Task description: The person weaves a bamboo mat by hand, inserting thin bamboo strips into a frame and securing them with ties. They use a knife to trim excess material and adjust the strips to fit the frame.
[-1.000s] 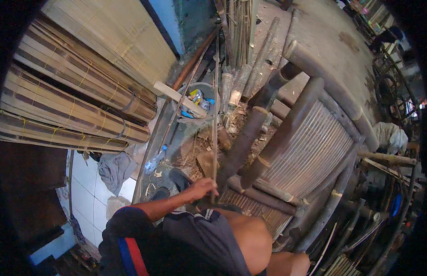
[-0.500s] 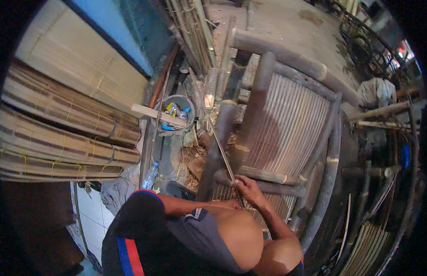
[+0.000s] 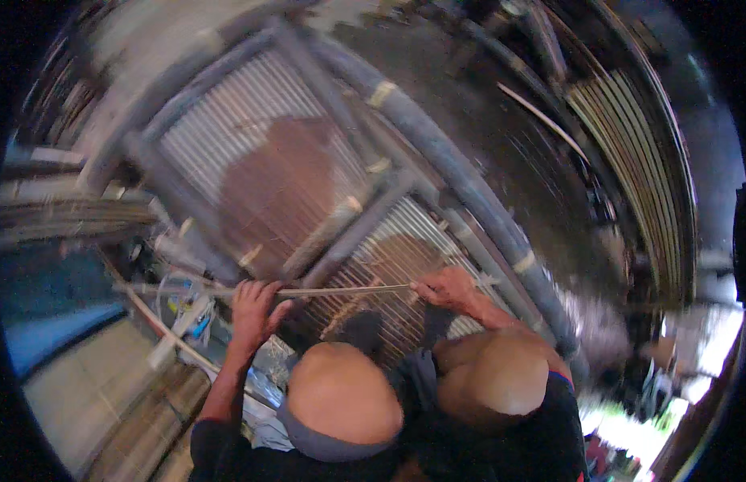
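A long thin bamboo strip (image 3: 349, 289) lies level across in front of me, above the slatted bamboo frame. My right hand (image 3: 452, 289) is closed around it near its right end, with thumb and forefinger pinched on it. My left hand (image 3: 256, 307) has its fingers over the strip farther left, and its thumb points to the right. Left of that hand the strip runs on, blurred, past a bucket. Below and beyond the strip is the bamboo frame (image 3: 437, 149), built of dark poles with pale slats and two brown patches.
The bucket (image 3: 198, 301) with small items stands at the left. Rolled bamboo blinds (image 3: 140, 418) lie at the lower left. A bundle of long pale slats (image 3: 630, 161) is at the upper right. My bare knees (image 3: 345, 398) are close below the strip.
The view has swung to the right, so the frame now sits farther left. My hands have spread apart along the strip, which has turned from slanting to nearly level.
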The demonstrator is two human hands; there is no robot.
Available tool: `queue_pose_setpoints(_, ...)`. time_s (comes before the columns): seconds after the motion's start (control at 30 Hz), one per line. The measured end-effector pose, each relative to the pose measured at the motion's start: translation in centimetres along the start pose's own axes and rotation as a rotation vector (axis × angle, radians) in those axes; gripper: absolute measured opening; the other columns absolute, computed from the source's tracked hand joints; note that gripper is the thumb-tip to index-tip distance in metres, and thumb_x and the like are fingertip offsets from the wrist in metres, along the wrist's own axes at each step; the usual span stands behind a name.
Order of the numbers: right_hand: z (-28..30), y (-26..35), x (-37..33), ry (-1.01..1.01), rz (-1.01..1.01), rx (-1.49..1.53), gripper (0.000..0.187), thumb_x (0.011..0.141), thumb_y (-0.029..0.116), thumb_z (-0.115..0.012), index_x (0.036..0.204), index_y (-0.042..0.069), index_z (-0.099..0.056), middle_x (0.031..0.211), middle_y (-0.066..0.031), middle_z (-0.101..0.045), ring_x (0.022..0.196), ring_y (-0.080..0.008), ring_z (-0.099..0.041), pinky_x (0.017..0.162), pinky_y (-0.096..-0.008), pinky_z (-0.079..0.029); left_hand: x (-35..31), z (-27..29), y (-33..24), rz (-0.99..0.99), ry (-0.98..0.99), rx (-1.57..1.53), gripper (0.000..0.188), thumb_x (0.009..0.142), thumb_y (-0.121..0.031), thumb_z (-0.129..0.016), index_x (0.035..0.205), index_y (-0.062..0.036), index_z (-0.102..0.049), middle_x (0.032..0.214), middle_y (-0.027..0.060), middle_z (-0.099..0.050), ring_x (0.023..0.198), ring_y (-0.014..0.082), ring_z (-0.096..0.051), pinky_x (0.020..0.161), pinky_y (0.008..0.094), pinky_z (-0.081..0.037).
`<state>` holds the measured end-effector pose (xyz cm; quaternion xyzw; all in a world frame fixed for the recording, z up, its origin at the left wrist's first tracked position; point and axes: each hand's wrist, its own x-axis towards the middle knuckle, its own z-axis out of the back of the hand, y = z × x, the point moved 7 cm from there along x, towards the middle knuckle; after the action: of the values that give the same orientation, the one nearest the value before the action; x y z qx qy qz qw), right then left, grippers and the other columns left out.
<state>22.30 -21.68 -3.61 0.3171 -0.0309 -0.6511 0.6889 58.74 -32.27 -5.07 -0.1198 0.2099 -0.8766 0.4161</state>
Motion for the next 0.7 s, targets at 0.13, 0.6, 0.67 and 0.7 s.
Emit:
queue_pose_setpoints(0.13,-0.5,-7.3,-11.2,-0.048,-0.208,-0.327,0.038,0.096,0.043,-0.054,0.078,0.013,-0.069,0.064,-0.0124,-0.063,0.064,-0.0317,-0.065,0.060,-0.0446,-0.052,-0.3,-5.2,4.3,0.066,0.405,0.079,0.032,0.091,-0.040,-0.063,0.097,-0.0094,-0.068,0.094,0.0144,-0.067,0.095,0.0367,-0.062,0.080,0.0481,-0.048)
queue_pose_setpoints(0.6,-13.8,-14.0,-37.0,-1.550,-1.405,0.204,0.043,0.094,0.028,-0.063,0.125,0.001,-0.049,0.117,-0.0197,-0.058,0.104,-0.0337,-0.058,0.085,-0.0509,-0.050,4.2,-6.0,-18.6,-0.340,0.704,0.082,0.029,0.092,-0.040,-0.062,0.094,-0.0123,-0.069,0.084,0.0165,-0.067,0.069,0.0360,-0.067,0.060,0.0462,-0.053)
queue_pose_setpoints(0.67,-17.5,-16.8,-35.4,-1.617,-1.245,1.352,0.037,0.096,0.029,-0.062,0.118,0.000,-0.052,0.109,-0.0141,-0.062,0.089,-0.0287,-0.065,0.074,-0.0447,-0.056,3.3,-12.5,-14.3,-0.404,0.673,0.003,0.027,0.094,-0.038,-0.061,0.095,-0.0116,-0.067,0.080,0.0172,-0.064,0.067,0.0364,-0.066,0.059,0.0463,-0.052)
queue_pose_setpoints(0.7,-18.5,-18.0,-35.3,-1.615,-1.178,1.405,0.036,0.097,0.030,-0.062,0.115,0.001,-0.054,0.102,-0.0115,-0.063,0.081,-0.0262,-0.065,0.069,-0.0413,-0.057,2.8,-14.8,-12.8,-0.414,0.662,-0.023,0.026,0.095,-0.037,-0.061,0.095,-0.0112,-0.065,0.077,0.0176,-0.063,0.066,0.0367,-0.065,0.059,0.0464,-0.051)
